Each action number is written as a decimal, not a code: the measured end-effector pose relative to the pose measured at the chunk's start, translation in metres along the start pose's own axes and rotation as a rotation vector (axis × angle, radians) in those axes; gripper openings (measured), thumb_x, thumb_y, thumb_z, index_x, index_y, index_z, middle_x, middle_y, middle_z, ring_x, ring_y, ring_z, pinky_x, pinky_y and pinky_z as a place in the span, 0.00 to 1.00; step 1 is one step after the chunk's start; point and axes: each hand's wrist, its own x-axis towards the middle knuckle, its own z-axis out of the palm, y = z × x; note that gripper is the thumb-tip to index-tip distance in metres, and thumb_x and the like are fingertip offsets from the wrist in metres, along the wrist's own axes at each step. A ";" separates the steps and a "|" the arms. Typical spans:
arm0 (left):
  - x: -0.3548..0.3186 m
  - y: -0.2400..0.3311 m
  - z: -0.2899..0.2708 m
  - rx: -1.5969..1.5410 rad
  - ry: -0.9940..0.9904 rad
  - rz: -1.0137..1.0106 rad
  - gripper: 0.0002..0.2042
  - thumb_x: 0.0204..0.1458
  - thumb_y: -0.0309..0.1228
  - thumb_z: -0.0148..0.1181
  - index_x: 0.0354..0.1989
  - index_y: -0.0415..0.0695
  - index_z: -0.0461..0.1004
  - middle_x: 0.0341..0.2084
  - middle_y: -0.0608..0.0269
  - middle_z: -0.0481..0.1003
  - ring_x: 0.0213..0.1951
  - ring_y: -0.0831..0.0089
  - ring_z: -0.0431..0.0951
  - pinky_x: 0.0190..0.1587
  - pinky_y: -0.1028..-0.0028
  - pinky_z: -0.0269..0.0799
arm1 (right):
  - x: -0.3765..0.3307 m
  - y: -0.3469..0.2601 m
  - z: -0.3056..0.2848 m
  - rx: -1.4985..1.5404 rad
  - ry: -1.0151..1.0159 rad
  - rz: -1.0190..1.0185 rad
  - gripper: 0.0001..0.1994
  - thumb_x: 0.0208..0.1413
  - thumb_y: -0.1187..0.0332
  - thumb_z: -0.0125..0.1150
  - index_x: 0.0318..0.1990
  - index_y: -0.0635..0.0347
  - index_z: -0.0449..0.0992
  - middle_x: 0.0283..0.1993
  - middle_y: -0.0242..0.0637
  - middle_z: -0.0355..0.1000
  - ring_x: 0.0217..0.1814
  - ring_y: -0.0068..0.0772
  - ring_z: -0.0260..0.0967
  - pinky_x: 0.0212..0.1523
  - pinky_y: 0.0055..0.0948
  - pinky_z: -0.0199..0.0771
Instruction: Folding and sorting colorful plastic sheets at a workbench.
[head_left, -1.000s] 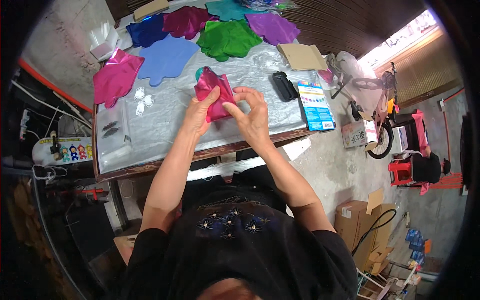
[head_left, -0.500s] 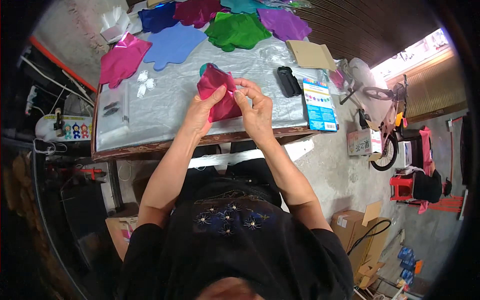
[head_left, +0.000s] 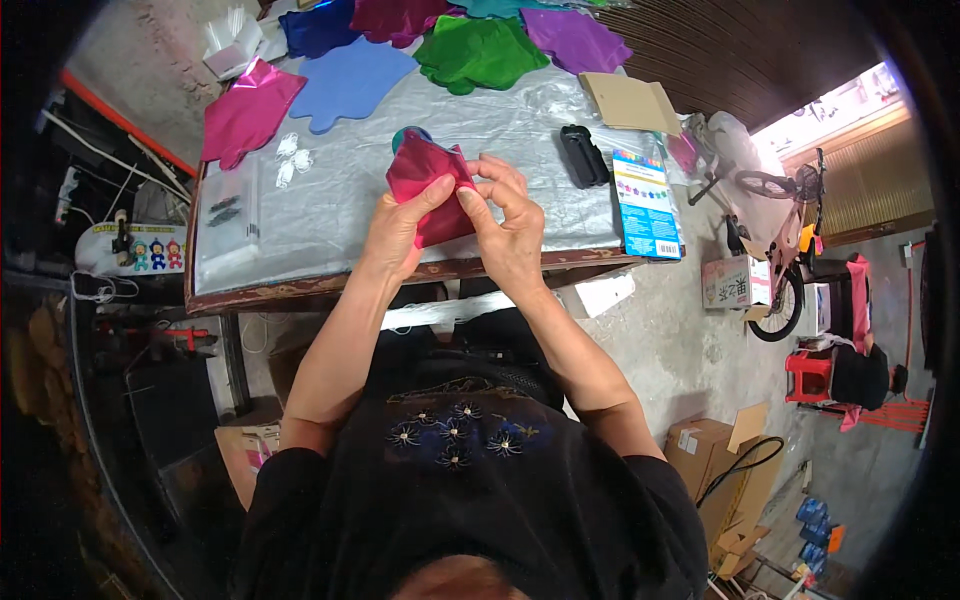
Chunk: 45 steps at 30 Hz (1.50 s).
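Above the near edge of the table, a shiny magenta foil balloon [head_left: 422, 170], flat and partly folded, is held between my two hands. My left hand [head_left: 402, 225] grips its lower left side, thumb pressed on the foil. My right hand [head_left: 508, 222] pinches its right edge with thumb and fingers; the fingertips partly hide the spot. A teal round piece [head_left: 411, 136] shows behind the foil's top; I cannot make out what it is. Flat foil balloons lie beyond: a pink one [head_left: 250, 112], a light blue one [head_left: 352, 82], a green one [head_left: 478, 54] and a purple one [head_left: 578, 40].
Silver sheeting [head_left: 350, 215] covers the table. On it are white string bundles [head_left: 291, 160], a clear bag with dark bits [head_left: 226, 212], a black holder [head_left: 584, 157], a blue printed card [head_left: 648, 205] and brown cardboard [head_left: 630, 102]. A bicycle [head_left: 785, 250] stands at right.
My hands and the magenta balloon stay nearly in place, with the balloon's top tilted slightly left. The view has shifted a little.
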 end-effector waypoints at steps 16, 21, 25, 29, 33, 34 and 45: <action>-0.002 0.015 -0.013 -0.128 0.185 0.004 0.11 0.53 0.25 0.71 0.45 0.39 0.81 0.41 0.61 0.82 0.41 0.73 0.83 0.48 0.70 0.80 | -0.028 0.003 0.002 -0.054 -0.127 0.075 0.07 0.62 0.69 0.66 0.36 0.64 0.83 0.51 0.39 0.78 0.63 0.40 0.67 0.64 0.40 0.62; -0.005 0.016 -0.009 -0.064 0.201 -0.010 0.12 0.52 0.25 0.72 0.45 0.39 0.82 0.41 0.60 0.83 0.42 0.73 0.84 0.48 0.70 0.80 | -0.028 0.000 -0.004 -0.065 -0.107 0.060 0.07 0.62 0.69 0.66 0.39 0.65 0.82 0.47 0.38 0.78 0.53 0.33 0.71 0.55 0.32 0.68; -0.010 0.022 -0.004 0.062 0.204 -0.007 0.13 0.52 0.25 0.73 0.46 0.38 0.81 0.39 0.60 0.83 0.41 0.73 0.84 0.47 0.70 0.80 | -0.018 -0.007 -0.003 -0.048 -0.074 0.130 0.07 0.63 0.70 0.66 0.41 0.65 0.82 0.39 0.34 0.78 0.40 0.24 0.72 0.42 0.24 0.71; -0.015 0.018 -0.006 0.106 0.159 -0.019 0.13 0.52 0.26 0.73 0.45 0.37 0.82 0.37 0.60 0.83 0.38 0.72 0.84 0.45 0.71 0.81 | 0.002 -0.009 -0.003 0.192 -0.113 0.469 0.07 0.63 0.70 0.66 0.42 0.66 0.82 0.32 0.29 0.77 0.29 0.17 0.69 0.30 0.19 0.68; -0.021 0.021 -0.009 0.077 0.089 -0.055 0.12 0.52 0.27 0.74 0.44 0.37 0.82 0.37 0.60 0.83 0.36 0.73 0.84 0.42 0.71 0.81 | 0.012 -0.006 -0.010 0.466 -0.207 0.634 0.08 0.63 0.70 0.66 0.41 0.67 0.82 0.28 0.26 0.75 0.25 0.13 0.65 0.25 0.17 0.66; -0.022 0.022 -0.010 0.063 0.065 -0.070 0.12 0.52 0.27 0.74 0.43 0.37 0.82 0.36 0.59 0.83 0.36 0.73 0.84 0.41 0.71 0.82 | 0.013 -0.006 -0.011 0.502 -0.233 0.654 0.07 0.64 0.70 0.65 0.41 0.67 0.82 0.27 0.26 0.74 0.24 0.13 0.65 0.25 0.17 0.65; -0.028 0.016 -0.007 0.172 0.123 -0.022 0.11 0.51 0.28 0.75 0.41 0.38 0.83 0.35 0.61 0.83 0.34 0.76 0.82 0.39 0.72 0.80 | 0.006 -0.013 -0.005 0.280 -0.189 0.524 0.05 0.62 0.74 0.65 0.41 0.67 0.82 0.29 0.31 0.76 0.27 0.15 0.69 0.27 0.18 0.69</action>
